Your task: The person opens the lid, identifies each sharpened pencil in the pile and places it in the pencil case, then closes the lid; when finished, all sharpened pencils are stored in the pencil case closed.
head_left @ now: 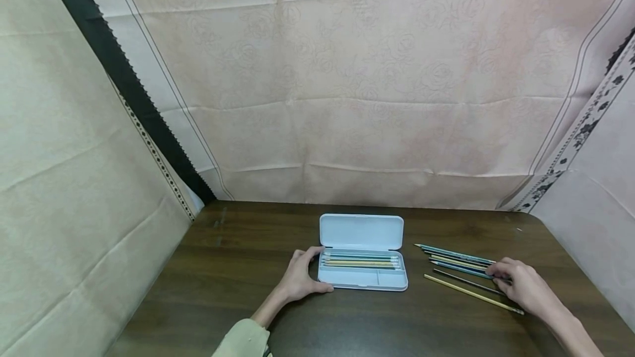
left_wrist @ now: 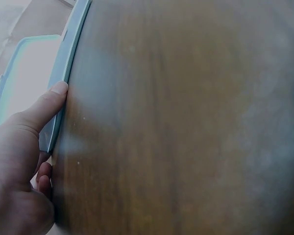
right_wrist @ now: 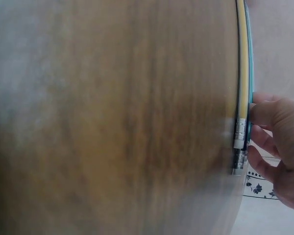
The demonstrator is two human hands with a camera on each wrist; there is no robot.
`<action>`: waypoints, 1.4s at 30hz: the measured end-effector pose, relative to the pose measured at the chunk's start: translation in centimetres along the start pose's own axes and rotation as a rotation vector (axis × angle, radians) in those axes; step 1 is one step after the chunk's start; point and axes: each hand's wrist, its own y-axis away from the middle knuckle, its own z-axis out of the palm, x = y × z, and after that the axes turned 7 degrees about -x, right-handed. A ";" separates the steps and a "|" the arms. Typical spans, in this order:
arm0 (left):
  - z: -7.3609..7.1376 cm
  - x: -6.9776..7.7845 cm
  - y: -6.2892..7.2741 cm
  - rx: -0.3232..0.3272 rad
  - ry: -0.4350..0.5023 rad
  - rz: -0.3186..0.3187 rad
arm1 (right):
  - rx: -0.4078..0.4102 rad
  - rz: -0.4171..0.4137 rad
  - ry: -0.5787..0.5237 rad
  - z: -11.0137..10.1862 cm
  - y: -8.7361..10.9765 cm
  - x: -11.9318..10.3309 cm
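Observation:
A light blue pencil case (head_left: pixel 347 280) lies open on the table, lid (head_left: pixel 361 231) tipped back. Several teal and yellow pencils (head_left: pixel 359 262) fill its rear compartment. My left hand (head_left: pixel 297 277) grips the case's left end, thumb along the front edge and fingers at the back; in the left wrist view the thumb (left_wrist: pixel 49 103) presses its rim. To the right, my right hand (head_left: pixel 523 285) pinches a teal pencil (head_left: pixel 461 268) near its end, within a loose row of pencils. Nearer the front lie a black pencil (head_left: pixel 466 281) and a yellow pencil (head_left: pixel 471 293), their metal-banded eraser ends towards that hand.
The dark wooden table (head_left: pixel 347 324) ends at a pale patterned cloth (head_left: pixel 372 98) hung behind it. More cloth hangs at the left (head_left: pixel 74 191) and right sides. The case stands between my two hands, with the loose pencils right of it.

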 end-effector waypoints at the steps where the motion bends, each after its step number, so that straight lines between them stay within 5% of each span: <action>1: 0.0 0.0 0.0 0.000 0.000 0.000 | -0.004 0.000 -0.001 0.0 0.0 0.0; 17: 0.0 0.0 0.0 -0.004 0.015 -0.006 | 0.014 -0.051 0.017 0.0 -0.2 -0.2; 42: 0.1 -0.1 -0.1 -0.002 0.021 -0.016 | 0.060 -0.171 -0.073 1.0 -2.7 -3.5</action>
